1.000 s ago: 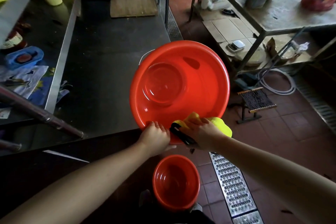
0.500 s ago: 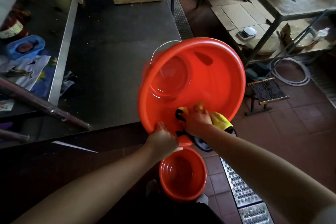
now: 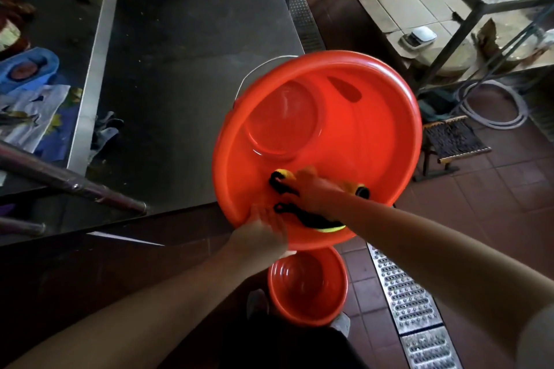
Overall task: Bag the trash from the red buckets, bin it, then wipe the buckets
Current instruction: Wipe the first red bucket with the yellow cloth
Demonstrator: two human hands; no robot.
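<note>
A dark stainless-steel desk [image 3: 186,75] fills the left side. At its near right corner a large round red plastic bucket [image 3: 374,135] is tipped, mouth toward the camera. The left hand [image 3: 260,237] has its grip curled over the bucket's near rim. Inside, the right hand [image 3: 311,192] presses a yellow and black cloth [image 3: 302,216] against the near wall, grip closed on it. Below, a smaller red bucket [image 3: 308,287] stands on the tiled floor [image 3: 494,219].

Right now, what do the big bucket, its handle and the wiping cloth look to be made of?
Big bucket: probably glossy moulded plastic, red, with sheen. Handle: thin pale bail, likely metal wire; hard to confirm. Cloth: soft yellow fabric with black trim, bunched under the right hand.
</note>
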